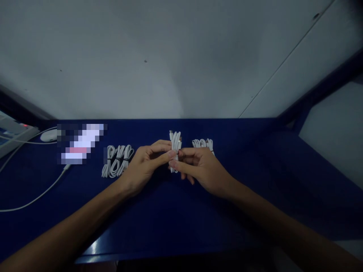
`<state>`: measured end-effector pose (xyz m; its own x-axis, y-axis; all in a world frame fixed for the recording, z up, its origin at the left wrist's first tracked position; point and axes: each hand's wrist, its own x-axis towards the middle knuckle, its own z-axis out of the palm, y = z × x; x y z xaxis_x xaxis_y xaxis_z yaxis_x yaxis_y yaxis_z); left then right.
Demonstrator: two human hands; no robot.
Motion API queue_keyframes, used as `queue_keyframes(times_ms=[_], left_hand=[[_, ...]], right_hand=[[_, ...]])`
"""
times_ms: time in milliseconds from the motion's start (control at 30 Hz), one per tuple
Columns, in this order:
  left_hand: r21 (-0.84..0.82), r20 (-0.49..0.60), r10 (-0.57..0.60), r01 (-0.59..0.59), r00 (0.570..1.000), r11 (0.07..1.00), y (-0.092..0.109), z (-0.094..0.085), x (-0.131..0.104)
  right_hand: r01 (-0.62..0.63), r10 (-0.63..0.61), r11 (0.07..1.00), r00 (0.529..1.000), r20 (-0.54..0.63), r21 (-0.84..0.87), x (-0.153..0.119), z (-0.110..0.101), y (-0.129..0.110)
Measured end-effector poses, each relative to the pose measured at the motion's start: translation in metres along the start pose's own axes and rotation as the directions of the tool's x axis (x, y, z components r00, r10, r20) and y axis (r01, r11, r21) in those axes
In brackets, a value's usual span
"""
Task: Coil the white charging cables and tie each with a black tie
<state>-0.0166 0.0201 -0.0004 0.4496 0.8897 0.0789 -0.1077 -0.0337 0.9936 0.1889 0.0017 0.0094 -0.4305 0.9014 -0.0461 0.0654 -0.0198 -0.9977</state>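
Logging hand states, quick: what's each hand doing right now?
Left hand: closed, pinching the coiled white cable between thumb and fingers.
Right hand: closed, gripping the same cable.

Between my left hand (146, 162) and right hand (208, 166) sits the cable bundle (176, 143) over the table (159, 223), with three bundles (117, 162) just left of my left hand, a device (82, 145) farther left, more cables (202, 142) behind my right hand, and the wall (164, 75) behind the table.

It is probably a small workshop: a blue table (170, 223) at six o'clock, a grey wall (141, 83) at twelve, tied cables (117, 165) toward nine.
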Motion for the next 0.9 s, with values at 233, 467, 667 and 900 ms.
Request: queue_keyframes(times_ms=[233, 467, 667, 900], left_hand=[[0.025, -0.1, 0.008, -0.005, 0.995, 1.0, -0.0024, 0.0006, 0.0002], [0.134, -0.149, 0.015, 0.005, 0.989, 0.991, 0.0008, 0.0032, 0.0001], [0.217, -0.107, 0.091, -0.066, 0.99, 0.974, 0.0036, 0.0035, -0.0011], [0.066, -0.041, -0.026, 0.029, 0.999, 0.997, -0.0053, 0.0007, -0.0022]], right_hand=[[0.002, -0.007, 0.998, 0.995, -0.095, -0.059, -0.0003, 0.0004, -0.0017], [-0.022, 0.0, 0.994, 0.981, -0.196, -0.108, -0.0032, 0.0035, -0.0007], [-0.026, 0.012, 0.996, 0.987, -0.163, -0.084, -0.0037, 0.0034, -0.0034], [-0.02, 0.019, 1.0, 0.999, -0.031, -0.022, -0.0016, 0.0003, -0.0042]])
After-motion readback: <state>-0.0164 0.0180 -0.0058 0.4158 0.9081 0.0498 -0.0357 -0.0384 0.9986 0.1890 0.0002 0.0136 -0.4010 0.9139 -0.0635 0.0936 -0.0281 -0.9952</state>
